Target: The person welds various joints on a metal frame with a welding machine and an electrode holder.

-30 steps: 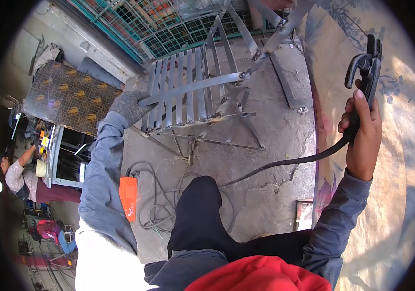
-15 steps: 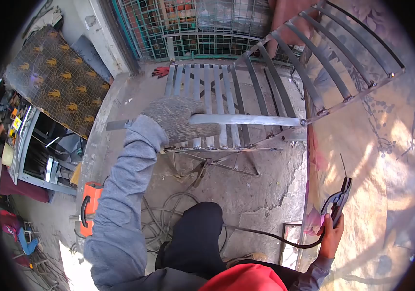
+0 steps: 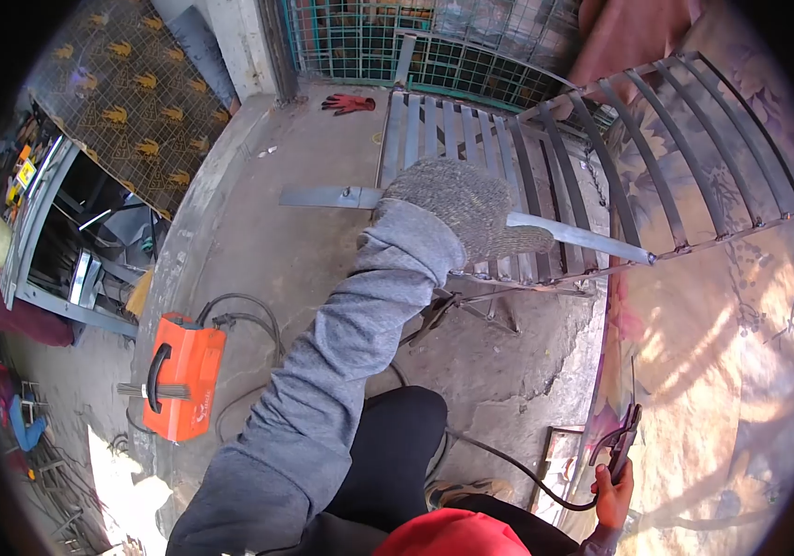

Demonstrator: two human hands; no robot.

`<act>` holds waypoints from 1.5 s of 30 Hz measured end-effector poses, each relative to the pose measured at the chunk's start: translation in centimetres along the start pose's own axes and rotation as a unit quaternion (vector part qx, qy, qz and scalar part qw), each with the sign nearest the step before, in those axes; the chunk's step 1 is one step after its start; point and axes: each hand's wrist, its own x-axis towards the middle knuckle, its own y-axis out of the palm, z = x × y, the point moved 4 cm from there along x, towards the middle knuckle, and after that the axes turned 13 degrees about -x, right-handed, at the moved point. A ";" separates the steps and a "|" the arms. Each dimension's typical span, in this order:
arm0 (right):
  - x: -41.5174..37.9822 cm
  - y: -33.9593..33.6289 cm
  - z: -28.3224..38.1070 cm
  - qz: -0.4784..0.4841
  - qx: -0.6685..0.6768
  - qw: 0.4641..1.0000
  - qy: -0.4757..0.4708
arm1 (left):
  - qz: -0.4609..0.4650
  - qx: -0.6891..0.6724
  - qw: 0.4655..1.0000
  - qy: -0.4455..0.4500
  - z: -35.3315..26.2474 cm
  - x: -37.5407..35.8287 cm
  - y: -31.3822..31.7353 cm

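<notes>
My left hand (image 3: 471, 208), in a grey knit glove, grips a flat steel bar (image 3: 582, 239) that runs across a slatted steel frame (image 3: 499, 157) standing on the concrete floor. The bar's free end (image 3: 318, 196) sticks out to the left of the glove. Low at the right, my right hand (image 3: 612, 491) holds a black welding electrode holder (image 3: 623, 443) with a thin rod pointing up. Its black cable (image 3: 508, 459) trails across the floor behind my dark trouser leg.
An orange welding machine (image 3: 179, 375) sits on the floor at the left with cables beside it. A red glove (image 3: 349, 103) lies near the green mesh fence (image 3: 369, 37). A patterned panel (image 3: 721, 306) stands at the right, a metal bench (image 3: 63, 259) at the far left.
The view has swung left and down. My left hand stays on the bar, now nearer the middle. My right hand with the holder has dropped lower towards the bottom edge.
</notes>
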 end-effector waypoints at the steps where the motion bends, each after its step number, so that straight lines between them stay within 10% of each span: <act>1: 0.3 0.4 -0.5 -0.002 -0.006 1.000 -0.004 | 0.005 -0.005 1.000 -0.003 0.1 0.0 0.0; 14: 4.9 1.7 -0.1 -0.020 -0.104 0.994 -0.029 | 0.031 -0.050 0.997 -0.040 0.5 -0.3 -0.8; 29: 7.5 5.0 0.8 0.061 -0.170 0.982 -0.060 | -0.283 -0.062 0.957 0.028 -2.1 0.9 4.1; 45: 6.7 5.7 1.7 0.087 -0.208 0.974 -0.034 | -0.324 -0.159 0.917 0.167 -3.2 -0.9 4.3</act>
